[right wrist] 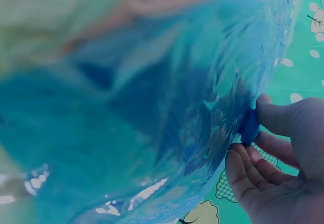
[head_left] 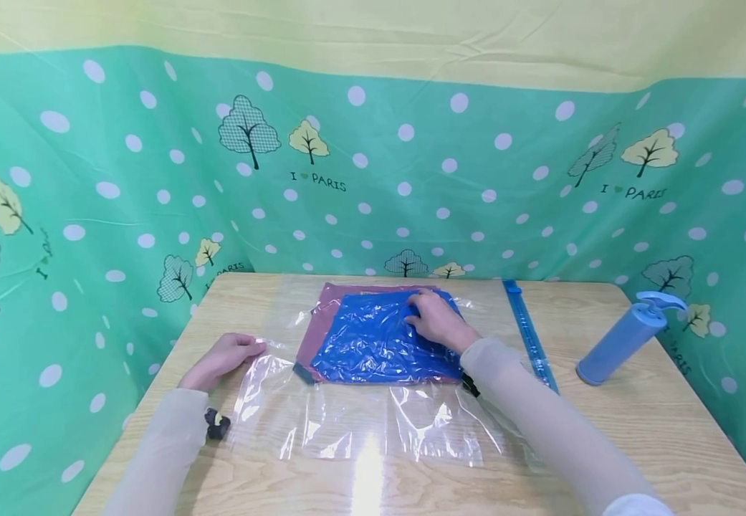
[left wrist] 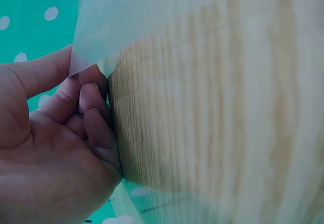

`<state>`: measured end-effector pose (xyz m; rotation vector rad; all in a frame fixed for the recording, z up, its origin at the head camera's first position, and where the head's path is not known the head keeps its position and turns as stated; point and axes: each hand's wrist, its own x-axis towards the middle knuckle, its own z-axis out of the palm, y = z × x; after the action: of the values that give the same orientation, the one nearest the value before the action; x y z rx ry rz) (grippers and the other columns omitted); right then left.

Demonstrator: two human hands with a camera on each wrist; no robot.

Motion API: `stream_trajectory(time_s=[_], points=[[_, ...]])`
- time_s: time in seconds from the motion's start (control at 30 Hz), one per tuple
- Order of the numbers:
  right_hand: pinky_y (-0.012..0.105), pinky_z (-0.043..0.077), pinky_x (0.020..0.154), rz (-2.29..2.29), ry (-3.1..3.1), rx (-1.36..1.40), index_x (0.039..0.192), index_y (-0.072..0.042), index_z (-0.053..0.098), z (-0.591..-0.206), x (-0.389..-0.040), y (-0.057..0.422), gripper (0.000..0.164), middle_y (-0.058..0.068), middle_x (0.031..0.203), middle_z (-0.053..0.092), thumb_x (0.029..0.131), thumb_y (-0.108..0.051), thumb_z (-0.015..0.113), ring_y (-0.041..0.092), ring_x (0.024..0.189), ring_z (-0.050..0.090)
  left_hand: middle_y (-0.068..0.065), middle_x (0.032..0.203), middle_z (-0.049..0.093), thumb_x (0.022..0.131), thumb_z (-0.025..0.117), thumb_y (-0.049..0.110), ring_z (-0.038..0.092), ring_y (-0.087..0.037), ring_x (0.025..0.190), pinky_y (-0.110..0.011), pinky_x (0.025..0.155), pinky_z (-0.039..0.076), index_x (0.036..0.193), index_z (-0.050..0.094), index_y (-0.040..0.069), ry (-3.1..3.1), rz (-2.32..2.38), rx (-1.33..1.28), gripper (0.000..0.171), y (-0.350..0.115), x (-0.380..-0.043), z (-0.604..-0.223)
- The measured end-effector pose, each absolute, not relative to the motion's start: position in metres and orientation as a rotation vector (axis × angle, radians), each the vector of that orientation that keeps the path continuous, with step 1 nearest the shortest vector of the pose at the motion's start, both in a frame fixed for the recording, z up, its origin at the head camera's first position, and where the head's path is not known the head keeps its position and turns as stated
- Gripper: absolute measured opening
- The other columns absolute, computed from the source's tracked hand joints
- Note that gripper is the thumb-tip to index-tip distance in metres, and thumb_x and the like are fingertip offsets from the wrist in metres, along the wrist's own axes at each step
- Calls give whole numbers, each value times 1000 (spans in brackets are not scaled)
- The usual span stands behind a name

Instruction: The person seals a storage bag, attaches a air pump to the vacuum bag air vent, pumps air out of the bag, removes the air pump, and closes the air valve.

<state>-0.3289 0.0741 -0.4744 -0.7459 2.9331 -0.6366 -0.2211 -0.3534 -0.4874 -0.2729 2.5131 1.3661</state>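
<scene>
A clear plastic storage bag lies flat on the table, with a blue zip strip along its right side. Within its outline are a shiny, wrinkled blue piece and a folded dusty-pink cloth under it. My left hand pinches the bag's left edge; in the left wrist view the clear corner is between thumb and forefinger. On the upper right of the blue piece, my right hand pinches a small dark blue bit between thumb and finger; I cannot tell what it is.
A blue hand pump stands tilted in view at the right of the wooden table. A green curtain with white dots hangs behind and at both sides, close to the table's edges.
</scene>
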Motion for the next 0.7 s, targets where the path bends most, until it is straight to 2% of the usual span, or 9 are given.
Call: stream_trajectory(time_s=[0.1, 0.17, 0.33, 0.53, 0.7], points=[[50, 47, 109, -621, 2945, -730, 136, 5, 64, -474, -328, 74, 52, 25, 138, 62, 97, -26, 80, 39, 129, 59, 2, 76, 51, 105, 65, 23, 47, -17, 77, -33, 72, 39, 78, 59, 11, 2507, 1367, -284, 31, -354, -222, -488], [51, 46, 110, -620, 2942, -727, 140, 5, 62, -472, -327, 75, 55, 27, 143, 58, 97, -24, 80, 41, 132, 57, 1, 76, 51, 105, 65, 23, 47, -17, 77, -33, 73, 40, 78, 59, 10, 2505, 1369, -271, 31, -355, -222, -488], [53, 40, 114, -591, 2909, -833, 146, 4, 57, -465, -325, 76, 51, 27, 154, 48, 98, -4, 72, 44, 141, 48, 0, 79, 51, 106, 65, 24, 47, -19, 81, -34, 75, 39, 79, 60, 9, 2528, 1366, -240, 31, -356, -222, -486], [49, 42, 114, -520, 2867, -892, 145, 4, 58, -466, -324, 75, 46, 21, 147, 54, 100, 4, 64, 39, 139, 50, 1, 77, 50, 106, 65, 24, 47, -18, 80, -33, 74, 39, 78, 59, 10, 2534, 1354, -237, 32, -356, -222, -487], [47, 45, 112, -551, 2876, -862, 141, 7, 60, -470, -324, 75, 42, 22, 138, 58, 100, 2, 67, 38, 132, 56, 1, 77, 50, 106, 64, 24, 47, -18, 80, -33, 74, 39, 78, 59, 10, 2531, 1352, -235, 31, -355, -222, -490]])
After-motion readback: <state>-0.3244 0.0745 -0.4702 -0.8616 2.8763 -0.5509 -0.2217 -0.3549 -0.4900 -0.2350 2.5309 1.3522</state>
